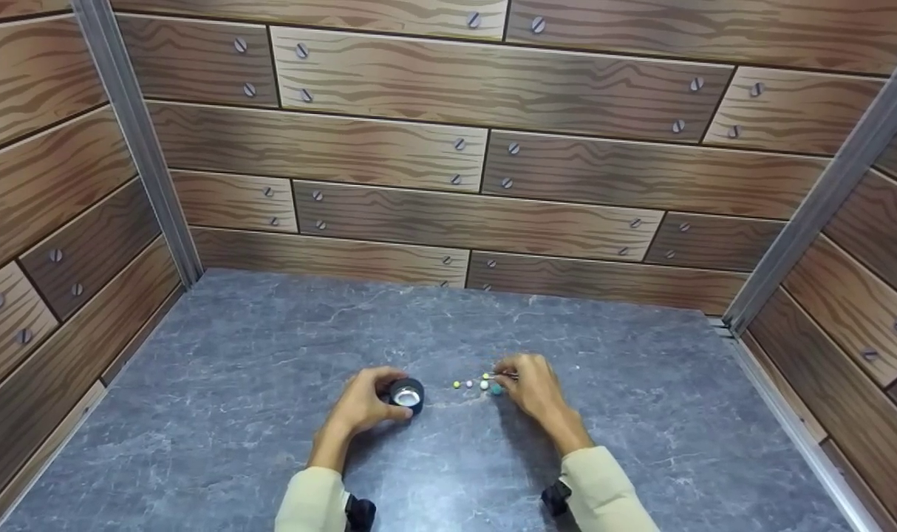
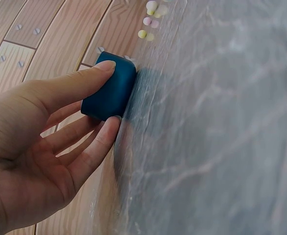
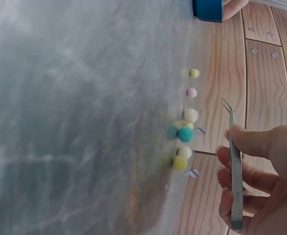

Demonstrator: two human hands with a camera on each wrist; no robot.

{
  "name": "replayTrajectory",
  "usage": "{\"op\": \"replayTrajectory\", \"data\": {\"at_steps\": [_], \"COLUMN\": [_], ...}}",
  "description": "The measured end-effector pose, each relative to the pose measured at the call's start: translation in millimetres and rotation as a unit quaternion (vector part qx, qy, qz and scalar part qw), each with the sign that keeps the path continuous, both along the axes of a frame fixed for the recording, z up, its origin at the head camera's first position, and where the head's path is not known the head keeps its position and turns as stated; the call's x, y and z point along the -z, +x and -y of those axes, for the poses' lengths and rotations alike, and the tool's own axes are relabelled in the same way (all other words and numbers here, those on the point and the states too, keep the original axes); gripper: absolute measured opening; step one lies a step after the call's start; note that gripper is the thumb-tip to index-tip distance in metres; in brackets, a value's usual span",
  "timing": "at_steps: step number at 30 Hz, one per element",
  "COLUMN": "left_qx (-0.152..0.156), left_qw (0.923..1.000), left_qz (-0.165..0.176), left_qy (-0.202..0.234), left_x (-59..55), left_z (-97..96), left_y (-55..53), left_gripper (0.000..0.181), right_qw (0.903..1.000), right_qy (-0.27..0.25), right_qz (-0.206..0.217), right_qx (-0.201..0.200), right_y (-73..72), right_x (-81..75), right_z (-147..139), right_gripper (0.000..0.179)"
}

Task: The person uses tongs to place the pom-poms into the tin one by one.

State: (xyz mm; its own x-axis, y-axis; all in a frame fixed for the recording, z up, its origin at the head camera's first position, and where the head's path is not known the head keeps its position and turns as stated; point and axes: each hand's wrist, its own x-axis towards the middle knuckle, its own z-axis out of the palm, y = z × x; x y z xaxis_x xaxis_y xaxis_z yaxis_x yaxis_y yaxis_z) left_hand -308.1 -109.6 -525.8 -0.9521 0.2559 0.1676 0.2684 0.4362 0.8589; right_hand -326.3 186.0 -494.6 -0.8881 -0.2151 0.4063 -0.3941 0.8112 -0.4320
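- The left hand (image 1: 361, 400) pinches the blue cup (image 2: 113, 90) on the counter (image 1: 271, 340); a bump could tip it.
- Little balls (image 3: 186, 134) sit near three o'clock from the cup; a poke could make them roll.
- The right hand (image 1: 536, 386) pinches the tweezers (image 3: 236, 181); squeezing too hard could shoot a ball away.

Tweezers (image 3: 236, 191), one, metal: tips bent, parted; held between thumb and fingers of the right hand (image 3: 268, 171). Beads (image 3: 185, 134), in a row on the grey marbled tabletop (image 3: 75, 117): small yellow, pink, white, teal with another yellow partly hidden behind it, white, larger yellow. Blue piece (image 3: 208, 11), cut by the upper edge, fingers against it. Wall (image 3: 263, 83): plank-patterned, with screw heads.
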Motion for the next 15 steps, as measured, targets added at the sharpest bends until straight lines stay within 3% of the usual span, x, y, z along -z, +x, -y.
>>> {"op": "replayTrajectory", "data": {"at_steps": [15], "left_qx": [-0.007], "left_qw": [1.0], "left_qz": [0.002], "left_qy": [-0.002], "left_x": [0.5], "left_z": [-0.5], "left_y": [0.0], "left_gripper": [0.058], "right_qw": [0.9999], "right_qy": [-0.002], "right_qz": [0.001], "right_qx": [0.012], "right_y": [-2.7], "right_x": [12.0], "right_z": [-8], "right_gripper": [0.005]}}
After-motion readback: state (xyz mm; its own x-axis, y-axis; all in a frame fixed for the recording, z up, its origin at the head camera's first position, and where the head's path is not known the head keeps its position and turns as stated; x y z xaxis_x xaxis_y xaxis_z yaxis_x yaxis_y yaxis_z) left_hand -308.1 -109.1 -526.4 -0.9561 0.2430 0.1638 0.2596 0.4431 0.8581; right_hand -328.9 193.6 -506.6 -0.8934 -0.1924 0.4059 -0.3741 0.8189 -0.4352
